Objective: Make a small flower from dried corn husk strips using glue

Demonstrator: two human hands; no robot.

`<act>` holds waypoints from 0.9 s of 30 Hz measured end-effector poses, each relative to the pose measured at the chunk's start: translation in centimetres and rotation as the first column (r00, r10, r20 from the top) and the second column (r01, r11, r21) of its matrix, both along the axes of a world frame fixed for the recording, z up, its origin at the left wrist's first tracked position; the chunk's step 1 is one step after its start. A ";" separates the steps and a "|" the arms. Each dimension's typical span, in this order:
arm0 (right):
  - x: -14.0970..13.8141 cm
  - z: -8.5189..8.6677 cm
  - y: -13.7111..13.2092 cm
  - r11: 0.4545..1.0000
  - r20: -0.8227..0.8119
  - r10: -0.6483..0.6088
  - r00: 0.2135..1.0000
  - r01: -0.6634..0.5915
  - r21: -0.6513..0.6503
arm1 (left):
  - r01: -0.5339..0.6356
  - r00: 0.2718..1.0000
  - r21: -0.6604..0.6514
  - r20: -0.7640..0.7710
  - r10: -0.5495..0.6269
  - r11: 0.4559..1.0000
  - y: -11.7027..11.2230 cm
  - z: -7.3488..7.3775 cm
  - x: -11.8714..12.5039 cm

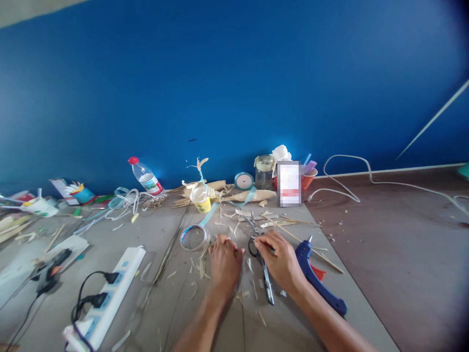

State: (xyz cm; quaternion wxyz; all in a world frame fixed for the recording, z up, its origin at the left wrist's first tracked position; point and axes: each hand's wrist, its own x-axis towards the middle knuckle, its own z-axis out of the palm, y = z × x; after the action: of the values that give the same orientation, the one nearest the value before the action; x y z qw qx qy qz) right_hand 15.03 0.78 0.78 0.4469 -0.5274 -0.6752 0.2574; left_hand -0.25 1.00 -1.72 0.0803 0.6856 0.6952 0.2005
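Note:
My left hand (pixel 224 262) rests on the grey board (pixel 172 303) with its fingers curled under, among straw scraps; what it holds, if anything, is hidden. My right hand (pixel 280 258) lies over the handles of a pair of scissors (pixel 266 281), whose blades point toward me along the board. A roll of tape (pixel 194 237) lies just left of my left hand. A blue glue gun (pixel 315 278) lies right of my right wrist.
A white power strip (pixel 110 293) with black plugs sits at the near left. A water bottle (pixel 146 178), a yellow cup (pixel 201 200), a ribbon spool (pixel 244 181) and a glass jar (pixel 264 171) line the blue wall. A white cable (pixel 366 181) crosses the brown floor at right.

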 end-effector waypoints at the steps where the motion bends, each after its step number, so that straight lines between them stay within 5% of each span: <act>1: 0.0 -0.1 0.0 1.000 -0.002 0.000 1.000 0.000 -0.005 | 0.001 1.000 -0.023 0.001 -0.001 1.000 0.1 0.0 0.1; 7: 0.0 -0.6 0.3 1.000 -0.040 -0.014 0.999 0.014 -0.021 | 0.007 0.996 -0.012 0.084 -0.006 1.000 0.3 -0.1 -0.1; 15: 0.0 -1.0 0.5 1.000 -0.050 -0.006 0.999 0.007 0.006 | -0.018 1.000 0.012 0.007 0.018 1.000 0.0 0.0 0.2; 20: 0.1 -1.0 0.5 1.000 -0.101 -0.006 0.995 0.005 -0.006 | -0.029 0.986 0.064 0.168 0.018 0.998 0.5 -0.3 -0.1; 24: 0.1 -1.2 0.7 0.995 -0.267 -0.024 0.964 -0.002 -0.095 | -0.013 0.873 0.077 0.488 -0.026 0.997 0.4 0.5 -0.1; 27: 0.2 -1.3 1.0 0.982 -0.389 -0.039 0.920 -0.038 -0.187 | 0.112 0.661 -0.049 0.749 -0.038 0.993 0.1 1.5 0.2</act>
State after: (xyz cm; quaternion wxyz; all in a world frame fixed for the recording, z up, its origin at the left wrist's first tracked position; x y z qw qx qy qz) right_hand 15.19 1.79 -0.50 0.5200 -0.5060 -0.5444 0.4210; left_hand -0.06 1.08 -0.25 0.3971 0.5668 0.5808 0.4287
